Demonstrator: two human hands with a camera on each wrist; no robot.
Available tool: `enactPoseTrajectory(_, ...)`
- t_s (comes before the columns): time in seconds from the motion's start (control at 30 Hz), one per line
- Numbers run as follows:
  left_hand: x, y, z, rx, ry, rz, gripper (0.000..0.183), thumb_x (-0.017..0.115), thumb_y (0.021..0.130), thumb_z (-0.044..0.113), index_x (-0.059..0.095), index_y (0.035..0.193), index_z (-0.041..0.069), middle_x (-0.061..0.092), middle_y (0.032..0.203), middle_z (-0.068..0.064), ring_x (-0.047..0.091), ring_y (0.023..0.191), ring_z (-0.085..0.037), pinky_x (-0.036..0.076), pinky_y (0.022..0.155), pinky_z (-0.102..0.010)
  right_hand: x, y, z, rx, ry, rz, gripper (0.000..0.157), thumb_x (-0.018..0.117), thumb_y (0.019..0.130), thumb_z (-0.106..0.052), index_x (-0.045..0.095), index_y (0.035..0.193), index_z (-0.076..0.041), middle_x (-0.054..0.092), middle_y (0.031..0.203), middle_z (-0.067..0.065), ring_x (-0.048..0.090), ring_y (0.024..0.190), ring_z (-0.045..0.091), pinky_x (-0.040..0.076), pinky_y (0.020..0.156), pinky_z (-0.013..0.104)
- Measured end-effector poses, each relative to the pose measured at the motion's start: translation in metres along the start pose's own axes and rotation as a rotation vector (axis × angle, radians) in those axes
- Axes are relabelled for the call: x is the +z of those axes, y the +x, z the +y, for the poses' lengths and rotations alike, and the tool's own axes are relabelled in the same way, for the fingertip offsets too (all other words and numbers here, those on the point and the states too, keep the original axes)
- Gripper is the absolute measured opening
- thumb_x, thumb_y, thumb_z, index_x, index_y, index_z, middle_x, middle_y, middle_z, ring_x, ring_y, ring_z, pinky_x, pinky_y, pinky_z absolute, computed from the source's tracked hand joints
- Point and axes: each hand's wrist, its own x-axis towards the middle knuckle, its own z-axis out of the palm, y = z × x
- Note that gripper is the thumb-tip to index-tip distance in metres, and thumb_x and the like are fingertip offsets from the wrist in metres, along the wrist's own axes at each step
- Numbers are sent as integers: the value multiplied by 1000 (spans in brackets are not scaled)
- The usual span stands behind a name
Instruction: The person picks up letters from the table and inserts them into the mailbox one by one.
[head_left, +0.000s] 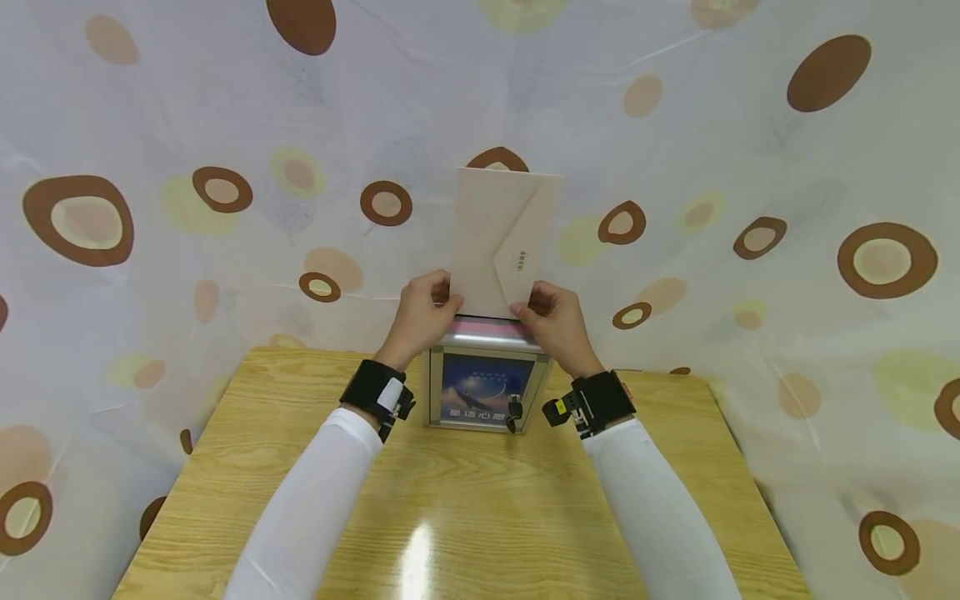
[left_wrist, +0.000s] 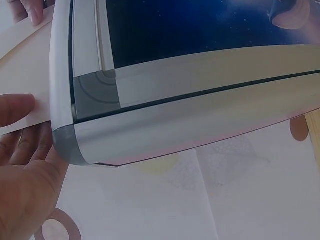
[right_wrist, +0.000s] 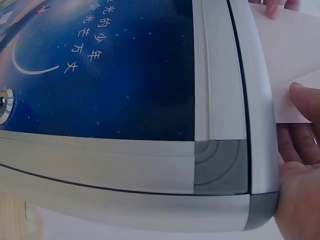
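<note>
A cream envelope [head_left: 487, 225] with a pointed flap and a small printed code stands upright over a silver-framed box [head_left: 435, 387]. Its lower end meets the top of the box, where a dark slot line shows. My left hand [head_left: 425, 312] pinches the envelope's left edge near the bottom, thumb in front and fingers behind. On the opposite edge my right hand [head_left: 558, 325] pinches it the same way. The box front bears a dark blue picture [right_wrist: 135, 70] with white lettering. In the left wrist view, the left thumb [left_wrist: 17, 109] lies on the envelope beside the box's top edge.
The box stands at the back of a wooden table [head_left: 420, 500], against a pale curtain [head_left: 442, 75] with brown and yellow spots. A key [head_left: 513, 412] hangs from the lock on the box's front. White sleeves and black wrist straps cover both forearms.
</note>
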Motion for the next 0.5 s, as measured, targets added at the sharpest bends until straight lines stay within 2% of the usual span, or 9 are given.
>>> enactPoseTrajectory(0.13, -1, 1, 0, 11, 12, -7, 3, 60, 88, 0, 61, 89, -3, 66, 87, -17, 63, 82, -26, 55, 80, -43, 0, 2, -2, 14, -24, 2, 24, 65, 89, 5, 63, 111, 12, 67, 107, 30, 65, 98, 36, 53, 78, 22)
enactPoseTrajectory(0.33, -2, 2, 1, 14, 37, -31, 7, 60, 89, 1, 56, 83, 0, 65, 83, -16, 61, 80, -26, 54, 78, -43, 2, 1, -5, 32, -80, 18, 23, 66, 87, 5, 64, 109, 11, 68, 105, 29, 65, 97, 36, 54, 86, 47)
enactPoseTrajectory(0.5, -2, 1, 1, -2, 64, -44, 9, 59, 89, 2, 55, 81, 1, 65, 82, -15, 61, 80, -25, 53, 77, -42, 3, 1, -5, 44, -87, 21, 22, 67, 86, 7, 63, 107, 12, 67, 103, 31, 65, 96, 37, 53, 87, 51)
